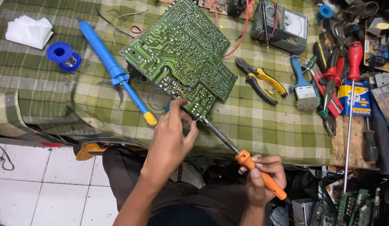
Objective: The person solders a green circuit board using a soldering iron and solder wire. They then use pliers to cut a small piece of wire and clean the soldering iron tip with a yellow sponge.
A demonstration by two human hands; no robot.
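Head view, one frame. Left to right:

White folded tissue (29, 30) at 10 o'clock, its upper left corner partly cut off by the frame. One blue solder spool (62, 55) just beside it. One blue desoldering pump (115, 71) lies diagonally on the green checked cloth (43, 92), its yellow tip toward 6 o'clock.

One large green circuit board (180, 54) at 12 o'clock, solder side up; components beneath are hidden. A second board at the top edge is cut off.

Left hand (171, 140): fingers curled closed at the board's near corner, pinching something there. What it pinches is too small to make out.

Right hand (261, 178): closed around the orange handle of one soldering iron (244, 161). The iron's metal shaft runs toward 11 o'clock; its tip meets the board's near corner, just beside the left fingertips.

One grey multimeter (282, 25) at 1 o'clock, leads partly hidden. One pair of yellow-handled pliers (261, 81) at 2 o'clock. One blue-handled brush (301, 86) beside them.

Tool heap at 3 o'clock: one red-handled screwdriver (354, 56) is clear; the rest overlaps, count unreliable. Lower right corner: dark clutter with green boards, hard to resolve.
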